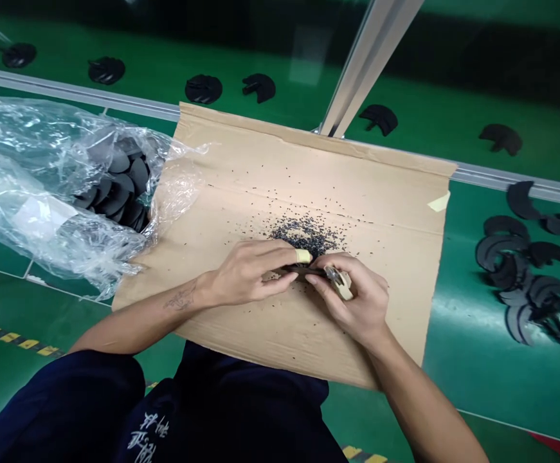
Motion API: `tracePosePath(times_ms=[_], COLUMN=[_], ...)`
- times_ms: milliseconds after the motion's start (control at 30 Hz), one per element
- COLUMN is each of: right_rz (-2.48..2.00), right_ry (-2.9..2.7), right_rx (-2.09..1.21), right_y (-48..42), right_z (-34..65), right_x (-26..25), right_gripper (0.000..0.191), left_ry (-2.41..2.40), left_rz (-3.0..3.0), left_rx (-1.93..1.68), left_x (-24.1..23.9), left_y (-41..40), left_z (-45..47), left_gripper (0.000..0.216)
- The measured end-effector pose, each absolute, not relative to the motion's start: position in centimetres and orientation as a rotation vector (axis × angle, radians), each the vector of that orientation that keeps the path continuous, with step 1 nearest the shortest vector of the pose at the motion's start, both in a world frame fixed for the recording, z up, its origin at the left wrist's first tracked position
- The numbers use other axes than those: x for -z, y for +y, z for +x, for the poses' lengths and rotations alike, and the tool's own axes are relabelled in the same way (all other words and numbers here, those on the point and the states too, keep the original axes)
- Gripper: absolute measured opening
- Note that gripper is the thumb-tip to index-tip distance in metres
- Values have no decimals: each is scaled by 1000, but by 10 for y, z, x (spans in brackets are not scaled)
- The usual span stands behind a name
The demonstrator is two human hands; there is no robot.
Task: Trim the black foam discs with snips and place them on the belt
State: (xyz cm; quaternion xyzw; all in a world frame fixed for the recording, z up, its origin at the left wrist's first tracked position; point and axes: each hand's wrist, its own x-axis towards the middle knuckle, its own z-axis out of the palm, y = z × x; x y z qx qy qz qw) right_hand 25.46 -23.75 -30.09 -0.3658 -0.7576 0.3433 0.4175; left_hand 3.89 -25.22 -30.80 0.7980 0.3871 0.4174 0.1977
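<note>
Over the cardboard sheet (241, 161), my left hand (248, 273) pinches a thin black plastic piece (301, 270) between thumb and fingers. Pale yellow tape wraps one of its fingertips. My right hand (357, 296) is closed around a small hand tool (340, 283) with a metal head and cream handles, probably nippers; its exact kind is partly hidden by the fingers. The right thumb and forefinger reach the right end of the black piece. Just beyond both hands lies a heap of tiny black bits (303, 235), scattered thinner towards the edges.
A clear plastic bag (33, 180) at left holds several black curved discs (118, 190). More black curved pieces (506, 251) lie loosely on the green table (477, 379) at right. Others sit in a row behind the metal rail (91, 96). A metal post (361, 71) rises behind the cardboard.
</note>
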Motion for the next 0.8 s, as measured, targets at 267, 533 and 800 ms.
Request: tracePosePath(times_ms=[267,533,800], right_rz=[-678,-699,-709], right_ry=[-1922,-1935,-1951], right_rx=[-734,-707,-715], right_y=[-237,-238,-239], right_z=[257,253,252], right_x=[309,309,308], right_gripper=[23,24,21], left_ry=[908,870,893], left_rz=[1883,1953,2037], left_rx=[-1257,-1352,-1368], left_x=[308,309,303], left_y=[-250,-252,-253], left_z=[40,41,38], left_gripper=[26,25,21])
